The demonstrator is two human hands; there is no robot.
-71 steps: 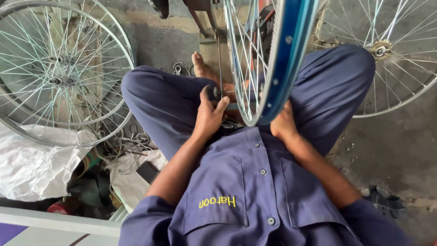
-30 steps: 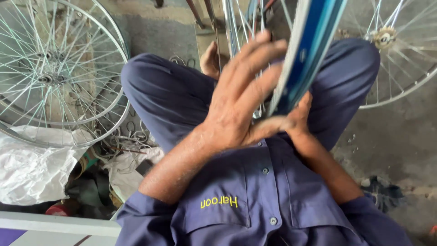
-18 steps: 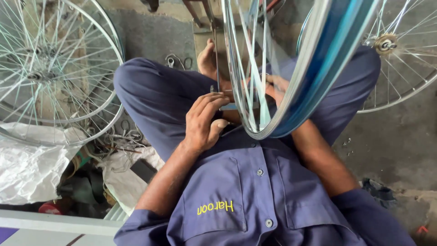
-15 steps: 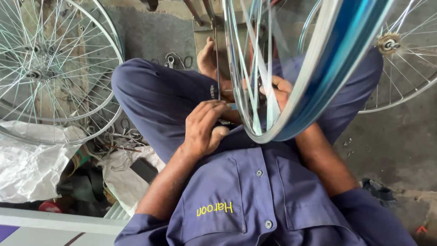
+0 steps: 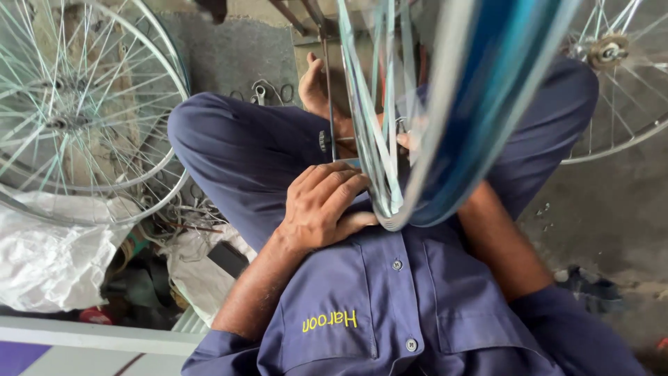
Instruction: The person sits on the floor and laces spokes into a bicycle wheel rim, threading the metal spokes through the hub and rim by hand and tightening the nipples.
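Observation:
A spoked bicycle wheel with a blue rim (image 5: 480, 118) stands upright between my knees, its lowest part at my lap and blurred. My left hand (image 5: 323, 205) rests against the rim's left side, fingers curled toward the spokes near the bottom. Of my right hand (image 5: 410, 141) only a few fingers show behind the spokes; the rim hides the rest, and my right forearm runs down from under it. I cannot tell if that hand grips anything. I sit cross-legged in dark blue clothes, one bare foot (image 5: 316, 87) ahead of me.
A bare silver spoked wheel (image 5: 76, 118) lies on the floor at left, another wheel with a hub (image 5: 612, 76) at upper right. White plastic sacking (image 5: 49, 257), loose wire and small metal parts (image 5: 261, 90) clutter the left floor. A metal stand post (image 5: 325, 90) rises ahead.
The blue-rimmed wheel has come closer and turned. My left hand, raised open a second ago, has dropped to the rim's lower left side and settled there.

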